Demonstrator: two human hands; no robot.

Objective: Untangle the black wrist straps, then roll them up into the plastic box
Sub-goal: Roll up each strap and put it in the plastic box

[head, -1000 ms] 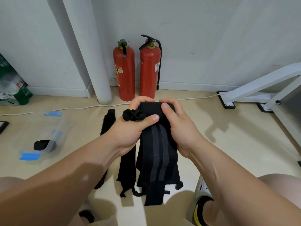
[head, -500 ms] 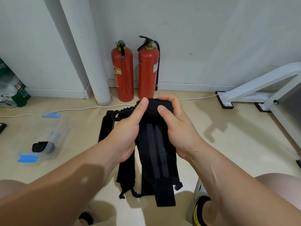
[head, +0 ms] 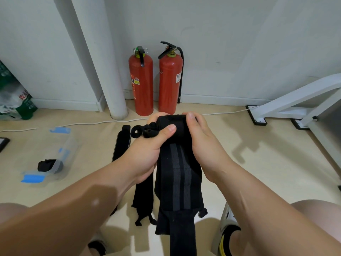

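Both hands hold a black wrist strap with grey stripes in mid-air; its top end is rolled into a thick coil and its tail hangs down between my knees. My left hand grips the coil's left side, thumb pressed on the front, with the strap's thumb loop sticking out beside it. My right hand grips the coil's right side, fingers curled over the top. Other black straps lie flat on the floor beneath. The clear plastic box with blue clips lies on its side at the left, a rolled strap inside.
Two red fire extinguishers stand against the wall ahead, beside a white pillar. A white cable runs along the floor. A white metal frame stands at the right. Green bags sit at the far left. My knees and shoes frame the bottom.
The hands have turned the coil further, so more strap is wound on and the hanging tail is shorter. My left thumb shifted back across the coil's front.
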